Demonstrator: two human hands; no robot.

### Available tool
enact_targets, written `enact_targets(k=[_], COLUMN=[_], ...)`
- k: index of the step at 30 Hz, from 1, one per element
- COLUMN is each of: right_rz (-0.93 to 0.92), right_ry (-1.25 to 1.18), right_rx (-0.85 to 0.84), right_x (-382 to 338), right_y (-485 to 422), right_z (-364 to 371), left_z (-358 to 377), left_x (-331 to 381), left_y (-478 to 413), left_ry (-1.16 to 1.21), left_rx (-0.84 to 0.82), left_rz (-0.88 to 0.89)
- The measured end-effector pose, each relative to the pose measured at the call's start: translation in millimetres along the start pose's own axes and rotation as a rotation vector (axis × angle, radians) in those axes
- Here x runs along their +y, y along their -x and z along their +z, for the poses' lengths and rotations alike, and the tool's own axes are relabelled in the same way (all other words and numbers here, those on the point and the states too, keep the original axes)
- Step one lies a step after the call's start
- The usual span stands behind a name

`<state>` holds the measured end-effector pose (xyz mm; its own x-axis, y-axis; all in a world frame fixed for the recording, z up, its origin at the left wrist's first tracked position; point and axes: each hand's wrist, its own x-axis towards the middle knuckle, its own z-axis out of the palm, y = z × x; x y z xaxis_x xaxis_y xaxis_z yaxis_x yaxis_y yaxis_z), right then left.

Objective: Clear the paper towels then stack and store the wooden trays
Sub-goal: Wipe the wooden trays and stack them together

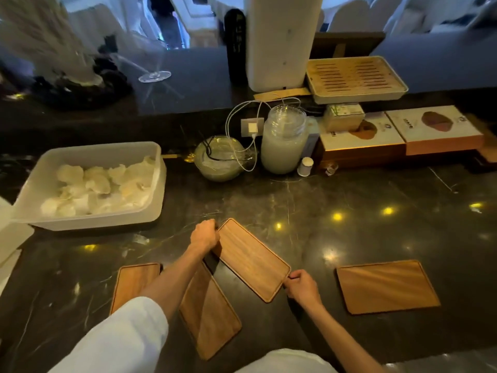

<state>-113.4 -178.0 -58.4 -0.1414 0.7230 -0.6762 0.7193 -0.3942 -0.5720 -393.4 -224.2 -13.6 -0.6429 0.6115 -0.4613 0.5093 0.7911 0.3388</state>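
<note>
A wooden tray (251, 258) is held tilted above the dark marble counter (322, 211). My left hand (205, 235) grips its far left corner and my right hand (302, 286) grips its near right corner. Under it lies a second wooden tray (211, 321), set at an angle. A third tray (133, 281) lies to the left, partly hidden by my left forearm. A fourth tray (387, 286) lies flat on the right, apart from the others. Crumpled paper towels (99, 188) fill a white plastic bin (158, 184) at the left.
Behind the trays stand a glass teapot (220, 158), a tall glass jar (285, 142) with white cables, a small white cup (305, 166) and flat boxes (435, 130). A slatted tea tray (355, 79), a white appliance (279, 41) and a wine glass (154, 75) sit on the raised ledge.
</note>
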Motion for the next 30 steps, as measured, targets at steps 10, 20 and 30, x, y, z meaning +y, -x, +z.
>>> enact_targets(k=[10,20,30], right_rz=[-0.014,-0.145,-0.179], right_ry=[-0.180,-0.317,-0.172], right_rx=[-0.049,-0.025,-0.007], right_x=[8.9,67.2,135.7], right_y=[0.6,-51.0,-105.7], right_z=[-18.1,-181.2,-331.3], left_z=[19.7,106.6,228.9], left_x=[-3.5,104.6,236.9], left_y=[23.4,113.4,181.1], left_ry=[0.136,0.467,0.499], left_rx=[0.045,0.093,0.087], left_rz=[-0.043,-0.092,-0.158])
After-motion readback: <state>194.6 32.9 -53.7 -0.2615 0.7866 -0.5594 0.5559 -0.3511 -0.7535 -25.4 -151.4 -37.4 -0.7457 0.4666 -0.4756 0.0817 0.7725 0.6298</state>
